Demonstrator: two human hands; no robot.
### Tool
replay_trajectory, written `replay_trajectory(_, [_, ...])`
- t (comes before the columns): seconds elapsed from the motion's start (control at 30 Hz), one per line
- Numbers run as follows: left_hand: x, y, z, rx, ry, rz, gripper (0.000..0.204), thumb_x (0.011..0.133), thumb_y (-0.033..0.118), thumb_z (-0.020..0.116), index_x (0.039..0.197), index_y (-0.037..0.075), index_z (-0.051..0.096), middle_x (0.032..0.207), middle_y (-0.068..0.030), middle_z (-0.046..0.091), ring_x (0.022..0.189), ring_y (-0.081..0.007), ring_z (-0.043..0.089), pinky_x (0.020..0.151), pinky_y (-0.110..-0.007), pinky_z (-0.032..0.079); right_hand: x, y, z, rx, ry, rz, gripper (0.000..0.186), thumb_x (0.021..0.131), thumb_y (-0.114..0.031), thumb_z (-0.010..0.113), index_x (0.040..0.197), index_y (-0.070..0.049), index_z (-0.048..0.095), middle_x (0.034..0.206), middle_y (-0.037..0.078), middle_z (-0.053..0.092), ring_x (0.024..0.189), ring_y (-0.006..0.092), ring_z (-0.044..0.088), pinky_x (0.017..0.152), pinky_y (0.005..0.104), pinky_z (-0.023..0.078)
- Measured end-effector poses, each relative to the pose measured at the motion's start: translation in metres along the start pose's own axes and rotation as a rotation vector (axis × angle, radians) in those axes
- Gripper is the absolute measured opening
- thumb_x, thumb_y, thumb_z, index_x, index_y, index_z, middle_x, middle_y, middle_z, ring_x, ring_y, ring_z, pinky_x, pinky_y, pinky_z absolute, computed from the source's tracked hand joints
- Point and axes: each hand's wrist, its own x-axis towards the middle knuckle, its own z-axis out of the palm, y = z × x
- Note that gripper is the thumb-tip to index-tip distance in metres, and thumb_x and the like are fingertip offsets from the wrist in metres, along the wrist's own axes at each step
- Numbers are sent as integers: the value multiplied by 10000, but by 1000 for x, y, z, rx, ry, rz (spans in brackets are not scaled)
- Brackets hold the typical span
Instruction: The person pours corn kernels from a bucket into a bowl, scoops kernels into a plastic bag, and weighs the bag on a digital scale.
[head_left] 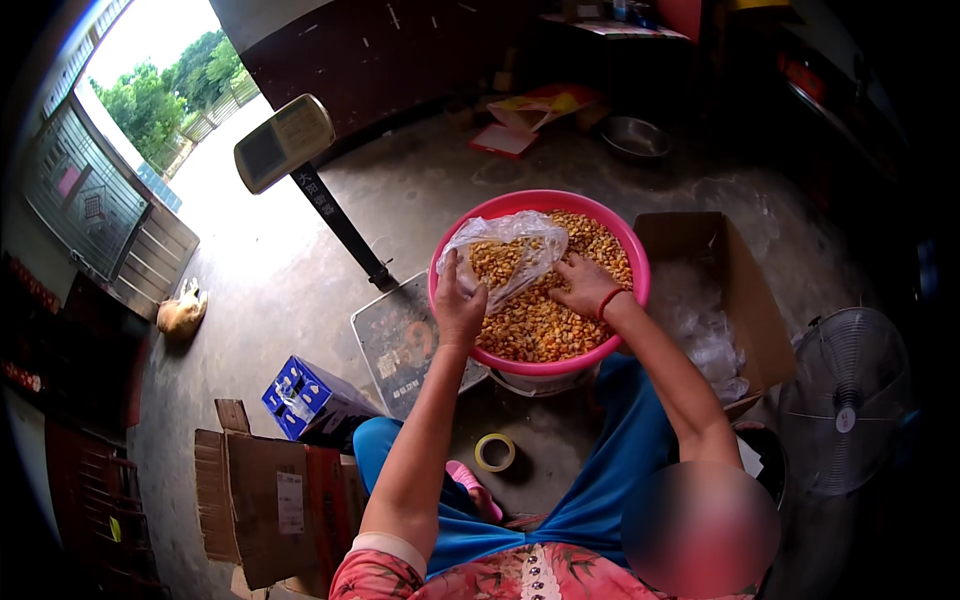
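Note:
A pink basin (641, 270) full of yellow-orange corn kernels (545, 325) stands in front of me between my knees. A clear plastic bag (548, 243) lies over the kernels with its mouth spread, and kernels show through and inside it. My left hand (461, 305) is closed on the bag's near left edge, fingers up and thumb toward the middle. My right hand (588, 286), with a red band at the wrist, rests on the kernels beside the bag's right edge. Its fingers are apart; some fingertips are hidden among the kernels.
Left of the basin is a platform scale (385, 345) with its display (285, 143) on a post. An open carton of plastic bags (690, 320) and a fan (845, 400) stand right. Near my feet are a tape roll (495, 452), a blue box (300, 398) and a cardboard box (265, 500).

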Motion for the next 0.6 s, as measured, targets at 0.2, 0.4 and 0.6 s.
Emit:
replay_trajectory(0.2, [0,2,-1,40,-11,11,650,679,35,596,1276,-36,349,1210,-200,481,1119,-268,483,922,-303,386,-1,2,3,42,131,-122,307,813,-295,534,1050,-101,533,967,182,522,897,343,539,781,412,444])
replay_trajectory(0.4, [-2,22,-5,-40,-47,-56,691,677,8,574,1315,4,309,1201,-184,486,1073,-241,510,868,-294,423,6,3,1,92,250,-150,225,826,-254,525,957,-77,569,845,170,559,812,340,558,711,416,453])
replay_trajectory(0.6, [1,15,-4,-82,-20,20,727,651,23,615,1316,43,322,1193,-178,484,1109,-268,470,930,-334,375,15,0,-9,337,207,-153,233,814,-252,542,845,-32,616,777,172,609,755,316,585,692,391,463])
